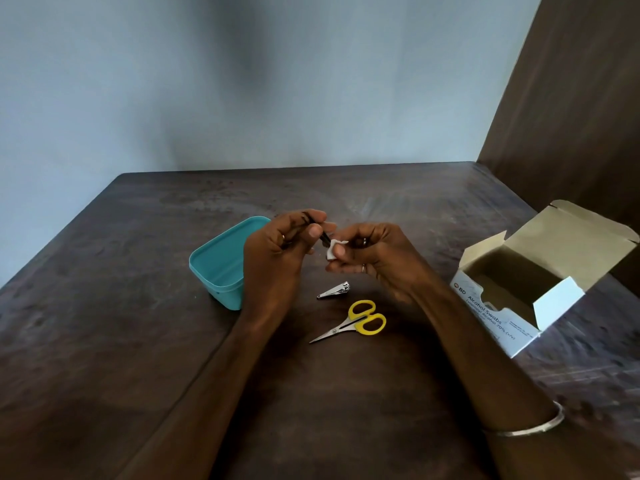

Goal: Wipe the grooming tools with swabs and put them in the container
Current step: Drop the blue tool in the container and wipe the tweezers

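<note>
**Dark tool held to a swab above the table**

The left hand [277, 251] pinches a thin dark grooming tool [325, 238] between thumb and curled fingers, holding it up over the dark wooden table [346, 393]. What kind of tool it is cannot be told, as most of it is hidden in the hand. The right hand [377, 258] pinches a small white swab [335, 250] in its fingertips, and the swab touches the tool's lower end. Just behind the left hand stands the open teal container [218, 268], partly hidden by it. Nearer the person, below the hands, a metal nail clipper [334, 291] lies on the table, and just beside it a pair of yellow-handled scissors [353, 322], blades closed and pointing left. At the right an open alcohol swab box [502, 306] sits with its flaps raised. A metal bangle [533, 426] circles the right forearm
</note>
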